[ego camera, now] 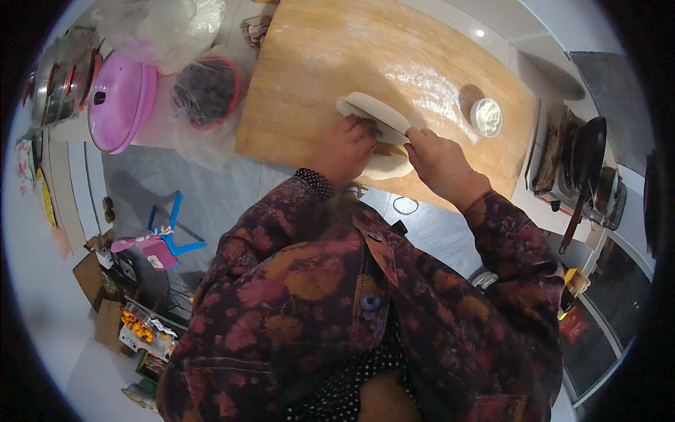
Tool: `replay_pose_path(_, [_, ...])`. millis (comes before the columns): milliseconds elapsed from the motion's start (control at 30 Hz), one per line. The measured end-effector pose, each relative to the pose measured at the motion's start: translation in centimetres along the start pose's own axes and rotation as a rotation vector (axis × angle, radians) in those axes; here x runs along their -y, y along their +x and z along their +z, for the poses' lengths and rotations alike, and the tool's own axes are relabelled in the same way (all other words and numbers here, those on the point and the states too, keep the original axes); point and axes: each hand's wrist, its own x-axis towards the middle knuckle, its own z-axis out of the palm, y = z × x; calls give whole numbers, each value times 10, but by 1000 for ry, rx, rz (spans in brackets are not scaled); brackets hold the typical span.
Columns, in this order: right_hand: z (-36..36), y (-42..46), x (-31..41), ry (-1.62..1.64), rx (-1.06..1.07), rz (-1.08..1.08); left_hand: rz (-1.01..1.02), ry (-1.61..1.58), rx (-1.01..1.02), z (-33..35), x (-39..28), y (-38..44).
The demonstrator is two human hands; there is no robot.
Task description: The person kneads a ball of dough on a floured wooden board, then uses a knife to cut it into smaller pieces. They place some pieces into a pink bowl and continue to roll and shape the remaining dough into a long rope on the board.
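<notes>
A pale slab of dough [364, 101] lies on a floured wooden board [311, 63]. Across it runs a thin dark line, which looks like a knife blade [375, 119] seen nearly edge-on. My right hand [440, 163] is closed at the near right end of that blade; the handle is hidden in the fist. On the blade's left side, my left hand [348, 147] holds the dough with curled fingers. Closer to my body, a second pale dough portion [389, 168] sits at the board's front edge. Whether the two portions join is hidden by my hands.
White flour [430, 87] is spread over the board's right half, beside a small bowl of flour [486, 117]. A pink lid [118, 100] and a red-rimmed container under plastic [208, 92] stand left. A frying pan [593, 153] is at the right.
</notes>
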Motion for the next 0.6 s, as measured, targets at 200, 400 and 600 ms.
replay_pose_path(200, [2,19,4,-20,78,-15,3,-23,-25,5,8,-3])
replay_pose_path(400, [22,32,-4,-64,98,10,34,-36,14,5,12,-3])
replay_pose_path(600, [53,28,-22,-83,-29,-59,41,-61,-14,5,8,-3])
